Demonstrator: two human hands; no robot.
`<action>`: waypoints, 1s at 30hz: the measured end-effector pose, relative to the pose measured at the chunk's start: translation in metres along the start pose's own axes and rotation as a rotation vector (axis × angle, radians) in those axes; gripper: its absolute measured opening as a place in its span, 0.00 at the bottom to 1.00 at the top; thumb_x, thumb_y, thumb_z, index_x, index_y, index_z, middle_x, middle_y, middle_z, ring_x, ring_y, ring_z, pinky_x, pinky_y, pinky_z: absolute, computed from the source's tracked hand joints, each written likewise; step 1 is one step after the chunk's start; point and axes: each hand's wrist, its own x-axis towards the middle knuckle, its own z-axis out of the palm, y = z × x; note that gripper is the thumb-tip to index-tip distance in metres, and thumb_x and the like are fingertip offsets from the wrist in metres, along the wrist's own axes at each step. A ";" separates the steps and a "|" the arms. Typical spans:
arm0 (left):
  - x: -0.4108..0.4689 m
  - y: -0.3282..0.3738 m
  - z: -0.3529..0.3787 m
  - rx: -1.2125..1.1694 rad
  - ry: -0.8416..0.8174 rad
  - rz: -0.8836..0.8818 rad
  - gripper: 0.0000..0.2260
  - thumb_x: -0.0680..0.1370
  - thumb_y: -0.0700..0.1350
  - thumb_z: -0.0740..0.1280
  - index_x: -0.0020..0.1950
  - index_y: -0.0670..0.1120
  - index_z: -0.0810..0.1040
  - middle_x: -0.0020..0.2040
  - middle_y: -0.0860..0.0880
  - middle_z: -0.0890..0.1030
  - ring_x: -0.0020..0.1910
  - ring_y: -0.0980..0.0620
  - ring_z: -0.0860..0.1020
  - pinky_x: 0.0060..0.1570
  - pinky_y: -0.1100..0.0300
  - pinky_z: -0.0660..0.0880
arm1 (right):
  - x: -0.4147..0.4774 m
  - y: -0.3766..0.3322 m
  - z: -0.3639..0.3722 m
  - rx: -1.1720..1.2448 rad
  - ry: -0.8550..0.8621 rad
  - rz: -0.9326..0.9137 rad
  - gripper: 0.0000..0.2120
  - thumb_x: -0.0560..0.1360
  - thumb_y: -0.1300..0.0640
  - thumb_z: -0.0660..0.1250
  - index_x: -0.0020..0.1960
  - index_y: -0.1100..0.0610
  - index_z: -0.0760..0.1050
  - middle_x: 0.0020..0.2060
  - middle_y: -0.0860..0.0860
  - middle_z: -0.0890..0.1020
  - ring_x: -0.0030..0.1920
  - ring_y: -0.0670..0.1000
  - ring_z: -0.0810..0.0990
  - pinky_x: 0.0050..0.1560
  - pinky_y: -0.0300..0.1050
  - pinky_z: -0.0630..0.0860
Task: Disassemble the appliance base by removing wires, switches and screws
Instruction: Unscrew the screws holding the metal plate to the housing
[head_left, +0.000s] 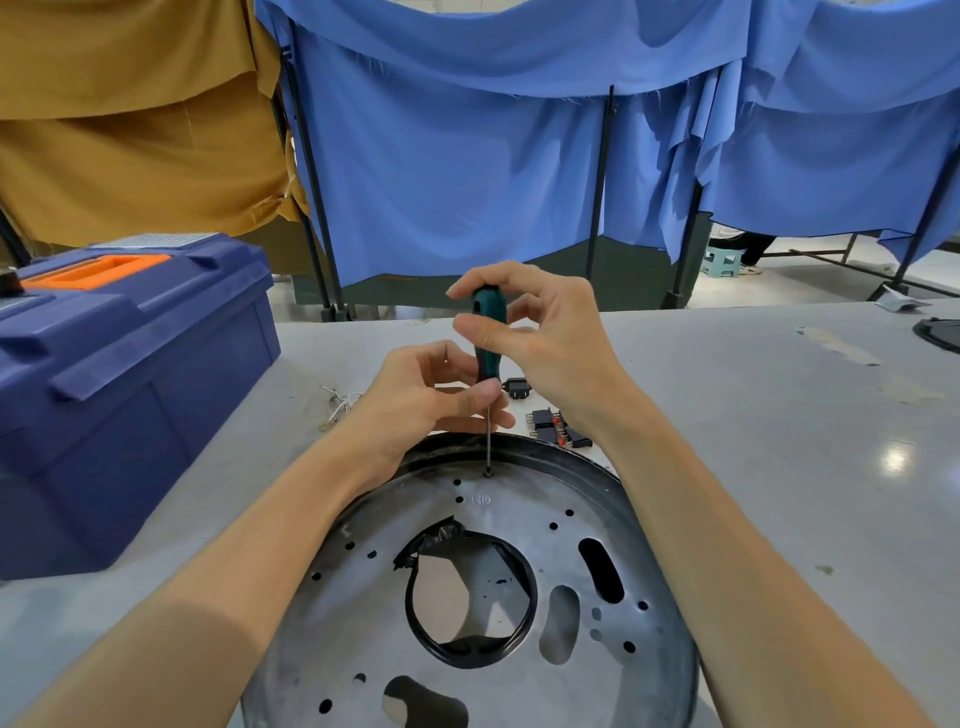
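Observation:
The round metal appliance base (519, 551) lies flat on the table in front of me, with a black-rimmed centre hole and many small holes. A screwdriver (487, 338) with a teal and black handle stands upright, its tip on a screw (488, 473) near the base's far rim. My right hand (545, 343) grips the top of the handle. My left hand (431, 395) pinches the shaft just under the handle. Removed black switches (556, 428) and a black socket part (517, 388) lie beyond the rim. A bundle of thin white wires (340, 402) lies to the left.
A blue toolbox (119, 395) with an orange handle stands on the table at the left. Blue and tan cloths (467, 171) hang on a frame behind the table. A dark round object (940, 335) shows at the far right table edge.

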 end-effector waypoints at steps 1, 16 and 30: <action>0.000 0.000 0.000 0.003 -0.023 0.000 0.10 0.70 0.42 0.72 0.47 0.39 0.77 0.41 0.42 0.85 0.43 0.38 0.85 0.45 0.52 0.82 | 0.000 0.000 -0.002 0.007 0.011 0.012 0.12 0.72 0.62 0.73 0.54 0.50 0.82 0.43 0.45 0.81 0.38 0.43 0.76 0.46 0.37 0.76; -0.001 -0.002 0.002 0.001 -0.110 -0.024 0.16 0.77 0.48 0.66 0.58 0.37 0.77 0.47 0.40 0.85 0.46 0.40 0.84 0.47 0.55 0.81 | 0.000 0.000 -0.003 0.038 0.022 0.037 0.13 0.75 0.62 0.71 0.58 0.50 0.81 0.45 0.51 0.82 0.44 0.51 0.79 0.51 0.39 0.78; 0.000 -0.002 0.000 -0.005 -0.066 -0.025 0.13 0.76 0.49 0.68 0.52 0.39 0.77 0.45 0.39 0.85 0.46 0.37 0.84 0.49 0.49 0.82 | 0.001 0.002 -0.004 0.022 0.025 0.042 0.16 0.75 0.62 0.71 0.61 0.49 0.80 0.46 0.51 0.82 0.40 0.45 0.76 0.44 0.32 0.75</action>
